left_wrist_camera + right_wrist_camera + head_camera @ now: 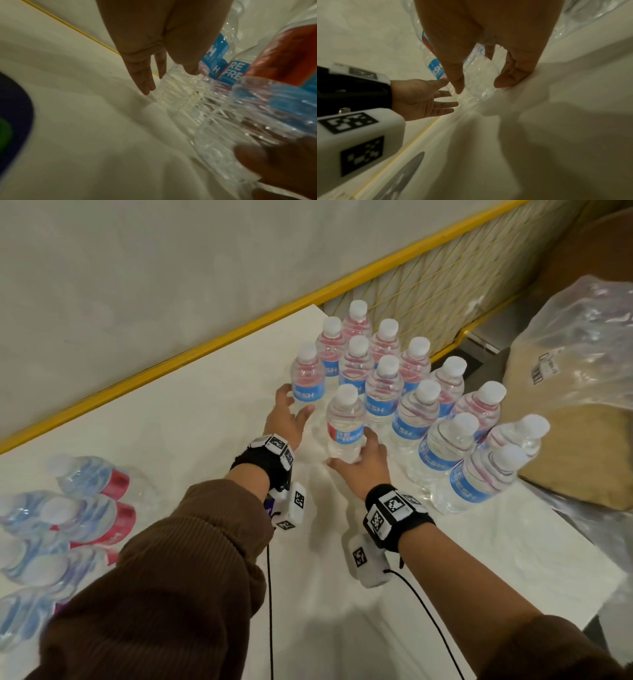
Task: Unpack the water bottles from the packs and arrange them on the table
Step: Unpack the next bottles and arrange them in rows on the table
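Several upright clear water bottles [416, 405] with blue and red labels stand grouped on the white table [205, 419]. My right hand [352, 451] grips the lower part of the nearest front bottle [344, 422], thumb on one side and fingers on the other; in the right wrist view this hand [479, 86] closes round the bottle [477, 75] at table level. My left hand [296, 405] is open with straight fingers, close beside the leftmost bottle [307, 381]. In the left wrist view its fingers [145, 81] lie by that bottle's base [173, 92]; contact is unclear.
A shrink-wrapped pack of bottles [68, 508] lies on its side at the table's left. A yellow rail [171, 371] runs along the far edge by the wall. Crumpled clear plastic [582, 337] over a brown box [582, 457] sits at the right.
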`<state>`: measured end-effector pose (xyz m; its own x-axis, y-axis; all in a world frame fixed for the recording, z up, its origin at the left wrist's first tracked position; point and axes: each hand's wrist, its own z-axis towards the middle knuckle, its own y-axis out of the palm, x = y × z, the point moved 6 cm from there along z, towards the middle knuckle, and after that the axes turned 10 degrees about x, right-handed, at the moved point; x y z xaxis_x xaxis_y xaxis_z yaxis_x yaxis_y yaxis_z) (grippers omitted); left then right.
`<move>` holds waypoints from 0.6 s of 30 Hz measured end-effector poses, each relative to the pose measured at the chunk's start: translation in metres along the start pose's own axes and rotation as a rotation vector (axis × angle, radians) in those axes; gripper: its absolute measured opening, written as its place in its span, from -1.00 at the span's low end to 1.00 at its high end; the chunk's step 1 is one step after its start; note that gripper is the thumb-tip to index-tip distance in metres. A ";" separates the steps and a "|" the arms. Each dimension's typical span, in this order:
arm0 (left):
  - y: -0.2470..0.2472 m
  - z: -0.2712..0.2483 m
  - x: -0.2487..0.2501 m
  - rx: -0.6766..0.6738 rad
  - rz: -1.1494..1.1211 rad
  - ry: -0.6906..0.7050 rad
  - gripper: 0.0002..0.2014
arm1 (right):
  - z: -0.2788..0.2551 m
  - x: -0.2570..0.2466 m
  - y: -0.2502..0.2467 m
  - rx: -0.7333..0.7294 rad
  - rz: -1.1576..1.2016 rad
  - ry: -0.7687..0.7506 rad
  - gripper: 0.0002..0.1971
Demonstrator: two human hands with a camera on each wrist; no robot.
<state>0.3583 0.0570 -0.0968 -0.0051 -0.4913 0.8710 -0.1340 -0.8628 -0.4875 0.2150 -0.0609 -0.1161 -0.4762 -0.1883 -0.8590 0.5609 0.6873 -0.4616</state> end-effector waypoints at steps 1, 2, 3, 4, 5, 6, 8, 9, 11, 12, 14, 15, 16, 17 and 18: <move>0.000 0.001 -0.002 -0.016 -0.011 0.015 -0.38 | -0.001 0.001 0.000 -0.018 -0.028 -0.019 -0.17; 0.000 0.002 -0.003 -0.030 -0.022 0.025 -0.36 | -0.001 0.002 0.000 -0.017 -0.051 -0.033 -0.20; 0.000 0.003 -0.005 -0.037 -0.035 0.025 -0.34 | -0.001 0.002 0.000 -0.004 -0.059 -0.045 -0.23; 0.000 0.003 -0.006 -0.039 -0.050 0.010 -0.30 | 0.000 0.001 0.001 0.010 -0.057 -0.050 -0.25; 0.001 0.002 -0.006 -0.041 -0.065 -0.015 -0.24 | 0.000 0.000 0.001 0.022 -0.049 -0.048 -0.26; 0.002 0.001 -0.006 -0.039 -0.075 -0.033 -0.19 | 0.000 -0.001 0.002 0.033 -0.038 -0.037 -0.27; 0.005 0.001 -0.004 -0.025 -0.067 -0.024 -0.19 | 0.000 -0.002 0.006 0.052 -0.007 -0.002 -0.28; 0.006 0.003 -0.005 -0.013 -0.050 -0.013 -0.24 | -0.001 -0.002 0.008 0.057 0.005 0.014 -0.29; 0.007 0.005 -0.006 0.005 0.000 -0.008 -0.37 | -0.002 -0.003 0.010 0.061 0.020 0.019 -0.28; 0.007 0.006 -0.008 0.007 0.024 -0.008 -0.41 | -0.002 -0.003 0.011 0.056 0.023 0.010 -0.27; 0.006 0.007 -0.011 0.003 0.054 -0.004 -0.44 | -0.002 -0.004 0.010 0.037 0.012 -0.010 -0.28; 0.006 0.007 -0.012 0.003 0.059 -0.001 -0.44 | -0.003 -0.005 0.009 0.033 0.003 -0.013 -0.29; 0.006 0.007 -0.014 0.002 0.061 -0.002 -0.43 | -0.003 -0.005 0.009 0.038 0.001 -0.011 -0.31; 0.006 0.007 -0.015 0.001 0.061 -0.004 -0.43 | -0.003 -0.005 0.009 0.047 0.008 0.000 -0.32; 0.006 0.007 -0.015 0.003 0.061 -0.004 -0.42 | -0.002 -0.006 0.010 0.061 0.021 0.017 -0.33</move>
<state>0.3641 0.0588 -0.1134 -0.0094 -0.5436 0.8393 -0.1310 -0.8314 -0.5400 0.2224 -0.0512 -0.1152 -0.4750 -0.1622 -0.8649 0.6106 0.6470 -0.4567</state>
